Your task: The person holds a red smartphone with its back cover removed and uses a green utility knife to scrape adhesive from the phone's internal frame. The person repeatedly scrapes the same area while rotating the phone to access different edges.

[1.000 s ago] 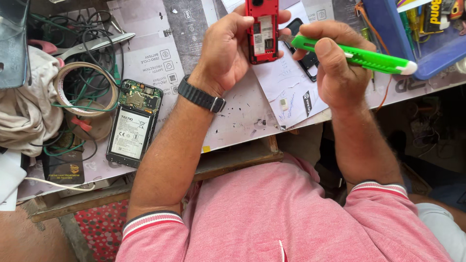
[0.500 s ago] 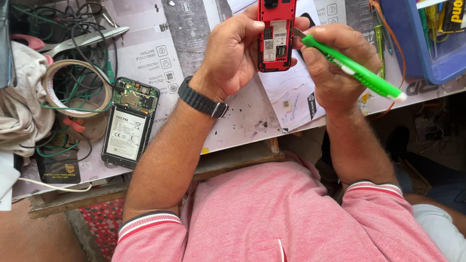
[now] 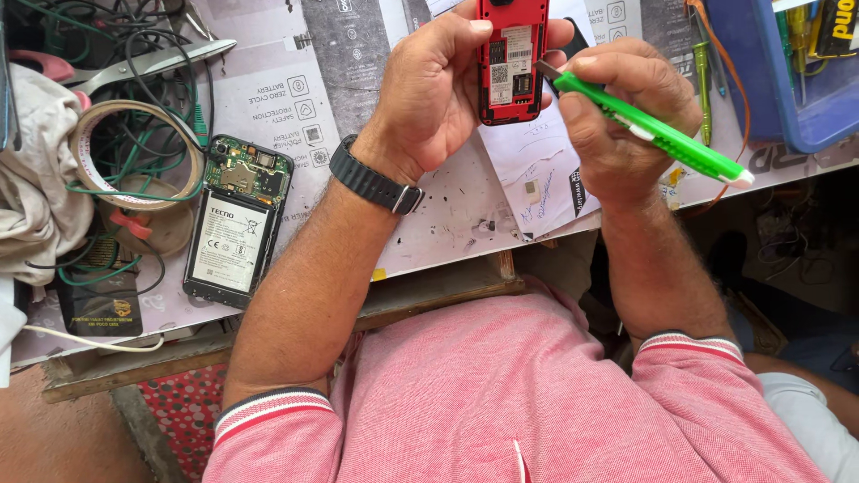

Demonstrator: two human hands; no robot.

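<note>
My left hand [image 3: 438, 89] grips a small red phone [image 3: 510, 58] with its back cover off, the inside facing up. My right hand [image 3: 626, 107] holds a green utility knife [image 3: 653, 130]. The knife's metal tip touches the right edge of the red phone. A black watch [image 3: 371, 179] sits on my left wrist. Both hands hover over the paper-covered bench [image 3: 429, 224].
An opened smartphone [image 3: 237, 224] with bare board and battery lies at the left. Beyond it are a tape roll [image 3: 85, 134], tangled wires [image 3: 134, 63], scissors [image 3: 143, 63] and a cloth [image 3: 36, 179]. A blue tray [image 3: 787, 89] of tools stands at the right.
The red phone and both hands sit lower in view. The knife tip has stayed at the phone's right edge, with the knife tilted a little more steeply.
</note>
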